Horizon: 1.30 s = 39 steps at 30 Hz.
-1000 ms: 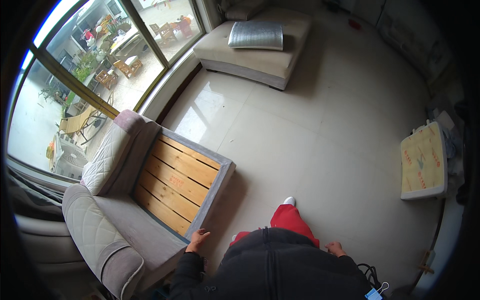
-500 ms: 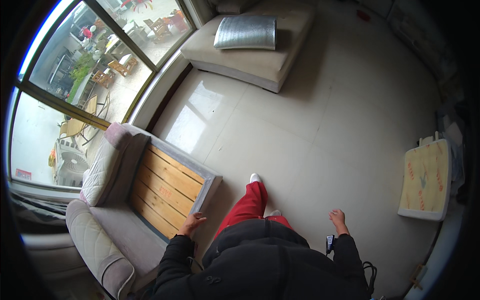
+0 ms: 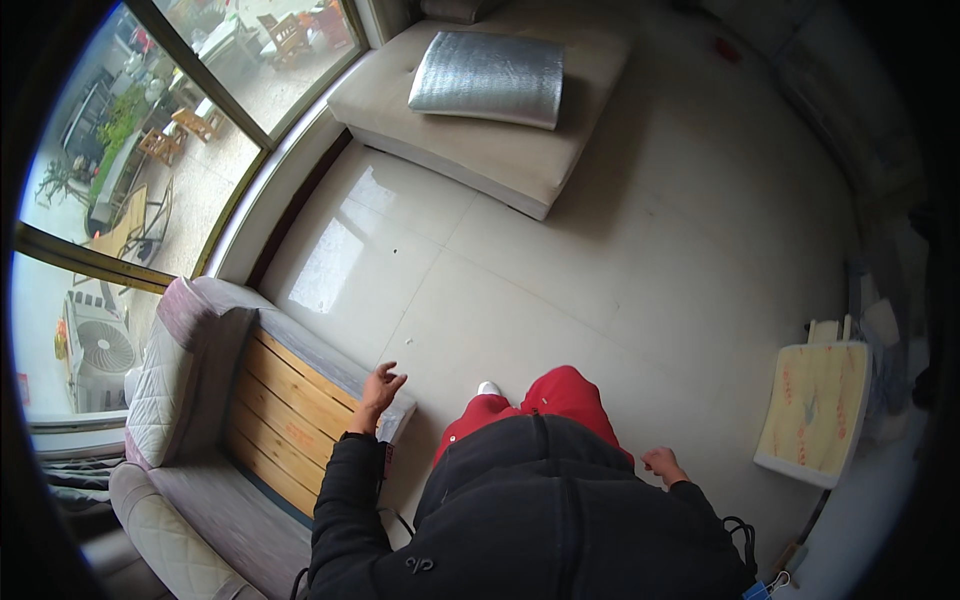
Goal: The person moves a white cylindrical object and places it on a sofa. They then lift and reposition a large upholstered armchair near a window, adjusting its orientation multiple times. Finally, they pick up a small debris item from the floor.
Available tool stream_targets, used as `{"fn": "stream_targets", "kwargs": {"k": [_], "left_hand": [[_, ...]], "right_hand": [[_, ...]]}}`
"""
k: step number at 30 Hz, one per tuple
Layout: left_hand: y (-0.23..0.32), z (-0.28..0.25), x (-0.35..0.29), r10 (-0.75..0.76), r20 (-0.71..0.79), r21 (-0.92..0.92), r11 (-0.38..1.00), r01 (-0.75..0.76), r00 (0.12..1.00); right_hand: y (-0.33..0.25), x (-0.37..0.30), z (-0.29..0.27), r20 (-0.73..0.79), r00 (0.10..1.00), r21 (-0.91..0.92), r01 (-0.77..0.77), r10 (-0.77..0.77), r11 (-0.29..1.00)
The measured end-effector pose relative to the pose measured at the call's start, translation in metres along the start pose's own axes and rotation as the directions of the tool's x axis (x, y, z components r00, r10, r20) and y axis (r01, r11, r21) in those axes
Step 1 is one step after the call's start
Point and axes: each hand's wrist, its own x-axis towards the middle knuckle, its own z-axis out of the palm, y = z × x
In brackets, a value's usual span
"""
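My left hand is raised above the near corner of a grey sofa seat with bare wooden slats. Its fingers are apart and nothing is in them; I cannot tell whether it touches the frame. My right hand hangs beside my right hip over the tiled floor, its fingers loosely curled and no object visible in it. The sofa's quilted armrest lies to the left of the slats. Red trousers and one white shoe show below my dark jacket.
Ahead is a beige padded couch carrying a silvery folded pad. A pale yellow-topped stool stands at the right, near the wall. Large windows line the left side. A blue binder clip shows at the lower right edge.
I have stepped forward; the couch and silvery pad appear nearer. My left hand has swung up and forward over the sofa frame, while my right hand has drawn back toward my hip.
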Motion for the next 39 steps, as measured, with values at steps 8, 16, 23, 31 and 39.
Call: {"fn": "stream_targets", "kwargs": {"k": [8,16,23,31,39], "left_hand": [[-0.02,0.011,0.001,-0.33,-0.059,0.032,0.943,0.332,0.942],[0.044,0.069,-0.113,-0.851,-0.005,-0.661,0.397,0.636,0.526],[0.102,0.092,-0.085,-0.825,0.041,-0.692,0.383,0.611,0.563],[0.008,0.027,0.032,-0.762,-0.183,-0.565,0.598,0.568,0.621],[0.041,-0.076,0.234,-0.559,-0.38,-0.505,0.793,0.341,0.737]], "right_hand": [[-0.208,0.162,-0.069,0.089,0.938,-0.13,0.343,-0.334,0.93],[-0.485,0.288,-0.144,0.172,0.769,-0.287,0.637,-0.616,0.715],[-0.672,0.311,-0.136,0.209,0.732,-0.354,0.674,-0.648,0.648],[-0.768,0.237,-0.029,0.51,0.591,-0.474,0.8,-0.625,0.369],[-0.856,0.19,0.112,0.687,0.55,-0.576,0.811,-0.475,0.106]]}}
